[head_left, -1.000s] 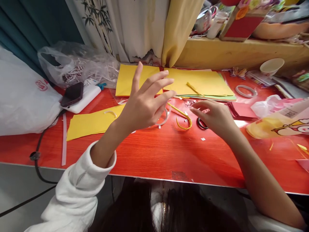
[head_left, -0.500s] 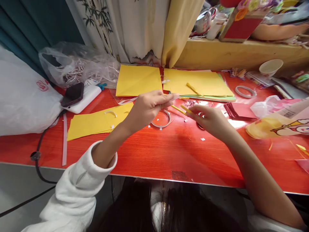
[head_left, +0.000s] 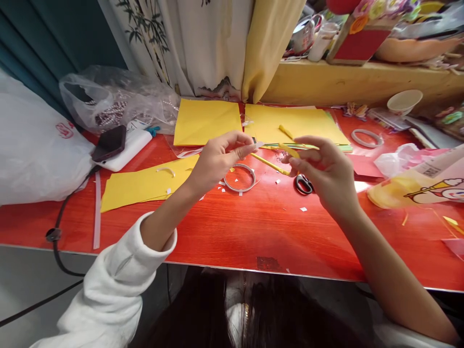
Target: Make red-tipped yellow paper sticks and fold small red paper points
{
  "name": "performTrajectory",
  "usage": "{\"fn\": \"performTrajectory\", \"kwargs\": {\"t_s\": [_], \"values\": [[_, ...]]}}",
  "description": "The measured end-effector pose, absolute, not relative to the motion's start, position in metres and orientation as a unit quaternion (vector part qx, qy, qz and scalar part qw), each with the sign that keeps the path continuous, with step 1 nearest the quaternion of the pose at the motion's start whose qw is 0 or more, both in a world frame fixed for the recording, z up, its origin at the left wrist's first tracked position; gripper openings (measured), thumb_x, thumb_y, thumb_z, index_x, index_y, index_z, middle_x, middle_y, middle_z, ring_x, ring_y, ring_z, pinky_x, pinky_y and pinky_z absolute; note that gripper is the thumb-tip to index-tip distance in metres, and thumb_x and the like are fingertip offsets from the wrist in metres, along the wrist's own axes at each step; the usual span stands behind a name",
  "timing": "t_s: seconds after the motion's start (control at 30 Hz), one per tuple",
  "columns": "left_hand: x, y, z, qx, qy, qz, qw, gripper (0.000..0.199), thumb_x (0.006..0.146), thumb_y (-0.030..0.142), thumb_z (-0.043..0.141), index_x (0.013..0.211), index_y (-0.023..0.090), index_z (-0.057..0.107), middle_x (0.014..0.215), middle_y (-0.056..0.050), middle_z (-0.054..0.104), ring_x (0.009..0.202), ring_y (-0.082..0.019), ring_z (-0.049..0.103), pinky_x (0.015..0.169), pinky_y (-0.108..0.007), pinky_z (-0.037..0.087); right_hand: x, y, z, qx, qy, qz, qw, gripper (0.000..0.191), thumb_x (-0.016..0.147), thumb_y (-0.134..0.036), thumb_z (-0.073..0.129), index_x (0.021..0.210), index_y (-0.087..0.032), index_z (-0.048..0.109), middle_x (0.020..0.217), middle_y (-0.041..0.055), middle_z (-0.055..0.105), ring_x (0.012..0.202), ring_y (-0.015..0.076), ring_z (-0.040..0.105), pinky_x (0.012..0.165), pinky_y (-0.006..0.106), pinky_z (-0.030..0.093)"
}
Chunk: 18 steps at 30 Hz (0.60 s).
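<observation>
My left hand (head_left: 225, 157) is closed in a pinch on a small white piece (head_left: 258, 144), above the red table. My right hand (head_left: 321, 166) has its fingers curled around one end of a thin yellow paper strip (head_left: 270, 164), which slants up to the left toward my left fingertips. A second yellow bit (head_left: 289, 150) shows at my right fingertips. Below and between the hands lies a tape ring (head_left: 239, 178). Black scissor handles (head_left: 303, 184) show on the table beside my right hand.
Yellow sheets (head_left: 207, 122) and a second yellow stack (head_left: 295, 120) lie at the back. Yellow strips (head_left: 139, 186) and a phone (head_left: 109, 142) are on the left. A drink cup (head_left: 387, 192), a paper cup (head_left: 405, 101) and another ring (head_left: 367, 138) are on the right.
My right hand has risen slightly and turned, with its fingers more spread. The scissor handles are now more visible. My left hand has moved a little left, and the white piece shows at its fingertips.
</observation>
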<state>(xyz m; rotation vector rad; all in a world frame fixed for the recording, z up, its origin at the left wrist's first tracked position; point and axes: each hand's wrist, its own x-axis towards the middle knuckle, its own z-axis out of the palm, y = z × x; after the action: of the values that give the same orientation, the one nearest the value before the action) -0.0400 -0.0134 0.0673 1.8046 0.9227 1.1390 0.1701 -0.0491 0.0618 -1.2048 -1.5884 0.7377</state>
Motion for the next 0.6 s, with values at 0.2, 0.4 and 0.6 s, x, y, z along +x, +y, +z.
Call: {"fn": "performTrajectory", "kwargs": {"t_s": [0.2, 0.4, 0.6], "values": [[-0.0411, -0.0170, 0.0759, 0.721, 0.361, 0.447, 0.386, 0.010, 0.084, 0.030, 0.054, 0.084, 0.020, 0.057, 0.104, -0.002, 0.059, 0.108, -0.016, 0.054, 0.092, -0.031, 0.045, 0.1625, -0.0550, 0.0673, -0.499, -0.706, 0.307, 0.399, 0.016, 0.083, -0.027, 0.057, 0.099, -0.022, 0.059, 0.094, 0.0054, 0.066, 0.086, 0.0180, 0.063, 0.069, 0.032, 0.050], [-0.0404, -0.0208, 0.0756, 0.753, 0.323, 0.414, 0.397, 0.008, 0.081, 0.025, 0.058, 0.077, 0.019, 0.061, 0.086, -0.001, 0.063, 0.085, -0.014, 0.059, 0.079, -0.029, 0.049, 0.1675, -0.0542, 0.0621, -0.479, -0.737, 0.281, 0.385, 0.021, 0.090, -0.026, 0.045, 0.103, -0.025, 0.062, 0.097, 0.0028, 0.064, 0.089, 0.0171, 0.060, 0.074, 0.033, 0.049], [-0.0384, -0.0217, 0.0685, 0.799, 0.281, 0.404, 0.345, 0.008, 0.080, 0.018, 0.057, 0.081, 0.019, 0.065, 0.081, 0.000, 0.065, 0.077, -0.011, 0.058, 0.073, -0.026, 0.048, 0.1673, -0.0544, 0.0578, -0.446, -0.757, 0.277, 0.389, 0.031, 0.091, -0.021, 0.042, 0.120, -0.025, 0.052, 0.082, 0.0029, 0.060, 0.076, 0.0150, 0.058, 0.064, 0.031, 0.049]]}}
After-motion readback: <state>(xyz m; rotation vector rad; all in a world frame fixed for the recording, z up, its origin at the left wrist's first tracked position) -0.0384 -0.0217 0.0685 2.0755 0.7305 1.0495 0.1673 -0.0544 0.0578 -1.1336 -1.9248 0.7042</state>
